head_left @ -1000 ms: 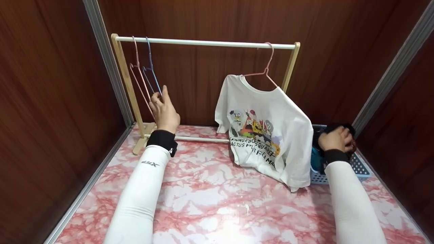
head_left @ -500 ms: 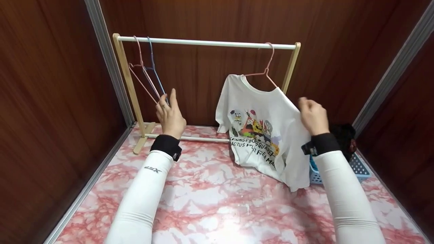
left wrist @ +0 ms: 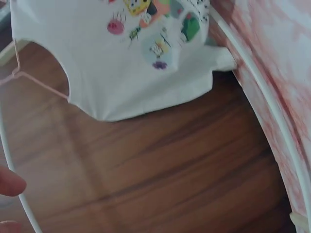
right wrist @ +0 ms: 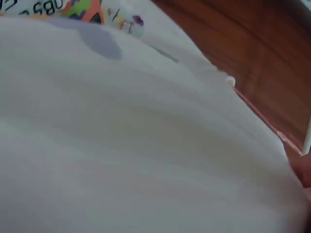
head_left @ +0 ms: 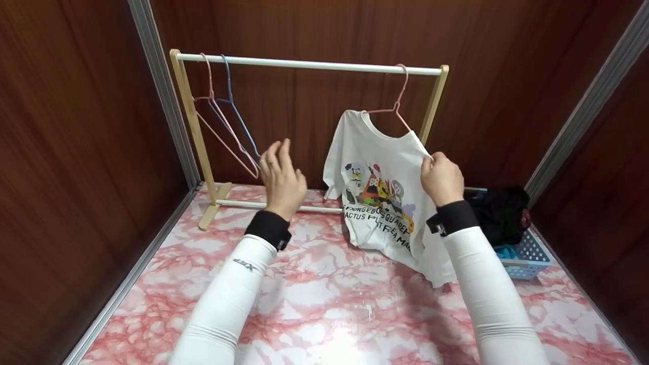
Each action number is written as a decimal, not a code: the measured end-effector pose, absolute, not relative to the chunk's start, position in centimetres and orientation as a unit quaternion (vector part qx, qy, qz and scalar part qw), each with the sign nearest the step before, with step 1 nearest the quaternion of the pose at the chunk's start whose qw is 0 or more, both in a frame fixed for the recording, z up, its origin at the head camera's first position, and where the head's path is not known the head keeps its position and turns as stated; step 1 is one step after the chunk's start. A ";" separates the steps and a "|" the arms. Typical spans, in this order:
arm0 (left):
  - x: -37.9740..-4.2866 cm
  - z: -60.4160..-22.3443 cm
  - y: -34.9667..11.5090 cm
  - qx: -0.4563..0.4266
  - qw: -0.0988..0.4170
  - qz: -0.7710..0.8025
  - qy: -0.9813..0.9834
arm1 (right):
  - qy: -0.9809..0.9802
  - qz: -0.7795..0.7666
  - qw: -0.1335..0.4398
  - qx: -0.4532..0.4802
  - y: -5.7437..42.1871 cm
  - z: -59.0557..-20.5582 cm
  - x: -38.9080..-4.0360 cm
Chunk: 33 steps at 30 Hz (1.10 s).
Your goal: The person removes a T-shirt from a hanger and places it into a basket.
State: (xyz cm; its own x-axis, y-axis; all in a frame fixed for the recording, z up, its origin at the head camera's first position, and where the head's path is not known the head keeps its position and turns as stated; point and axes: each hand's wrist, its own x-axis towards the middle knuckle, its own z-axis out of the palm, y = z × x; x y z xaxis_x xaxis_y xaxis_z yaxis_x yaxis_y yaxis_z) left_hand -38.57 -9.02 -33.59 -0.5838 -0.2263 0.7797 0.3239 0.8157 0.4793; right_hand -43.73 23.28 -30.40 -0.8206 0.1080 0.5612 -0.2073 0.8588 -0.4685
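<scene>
A white printed T-shirt (head_left: 385,192) hangs on a pink hanger (head_left: 398,104) at the right part of the rack's bar. My right hand (head_left: 442,178) pinches the shirt's right shoulder, fingertips on the cloth; in the right wrist view the white shirt (right wrist: 136,126) fills most of the frame. My left hand (head_left: 284,185) is raised in the air with loosely bent fingers, holding nothing, between the shirt and two bare hangers. Those are a pink hanger (head_left: 228,129) and a blue hanger (head_left: 244,126), hooked near the bar's left end. Only fingertips (left wrist: 10,182) of the left hand show in its wrist view.
The rack (head_left: 304,64) has a white top bar, wooden ends and a low white rod. Behind my right forearm stands a blue basket (head_left: 532,261) holding dark and teal clothes. Wooden walls (head_left: 304,25) enclose the red-and-white marbled tabletop (head_left: 314,284).
My right hand has left the basket, moved left and taken hold of the shirt's shoulder. My left hand has moved right, away from the bare hangers, which have swung slightly.
</scene>
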 end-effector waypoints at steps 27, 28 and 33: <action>-34.3 -34.3 -8.3 -0.137 0.480 -0.314 -0.808 | -0.790 0.413 0.365 0.269 27.2 -32.0 -36.3; -33.9 -34.9 -8.7 -0.138 0.485 -0.306 -0.808 | -0.790 0.416 0.357 0.275 27.0 -32.4 -36.2; -31.9 -38.5 -11.1 -0.116 0.482 -0.276 -0.824 | -0.777 0.429 0.345 0.304 25.4 -35.6 -36.5</action>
State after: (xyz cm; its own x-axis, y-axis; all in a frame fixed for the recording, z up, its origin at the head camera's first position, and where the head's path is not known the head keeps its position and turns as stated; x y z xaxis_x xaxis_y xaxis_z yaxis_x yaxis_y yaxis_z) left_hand -31.90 -11.14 -38.49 -0.5091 -0.0752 0.8574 0.4571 0.8204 0.3435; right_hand -36.54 25.37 -35.59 -0.5762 -0.1768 0.7980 -0.7695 0.4465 -0.4567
